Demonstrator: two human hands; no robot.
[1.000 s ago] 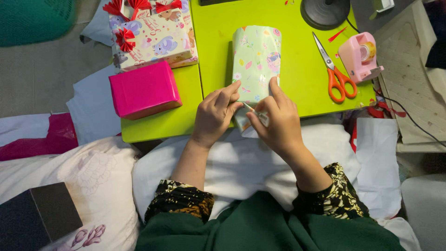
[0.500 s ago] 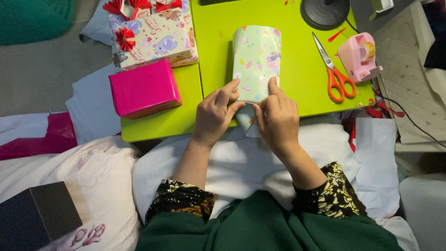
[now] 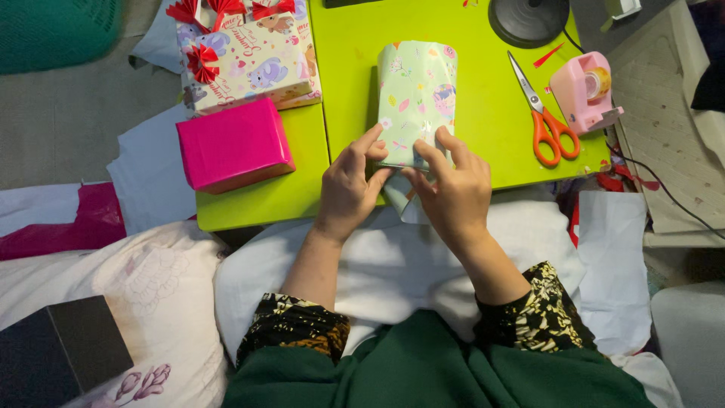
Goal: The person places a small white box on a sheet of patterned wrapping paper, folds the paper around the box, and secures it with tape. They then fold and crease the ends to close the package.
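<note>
Pale-green patterned gift-wrapped parcel [image 3: 417,98] at frame centre on lime-green bench [image 3: 483,143]. Near-end paper flap pinched by left hand [image 3: 349,185] and right hand [image 3: 451,193], both grips closed on paper. Risk judged: fold springing open or creasing crooked if pressure eased unevenly.

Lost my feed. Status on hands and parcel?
Left hand and right hand both pinching near end of green patterned parcel. Parcel flat on table. Nothing obstructing.

A pale green floral-wrapped parcel [image 3: 417,94] is seen mid-bench; a glossy pink wrapped box [image 3: 234,145] and a cartoon-patterned gift box with red bows [image 3: 253,53] are placed left.
</note>
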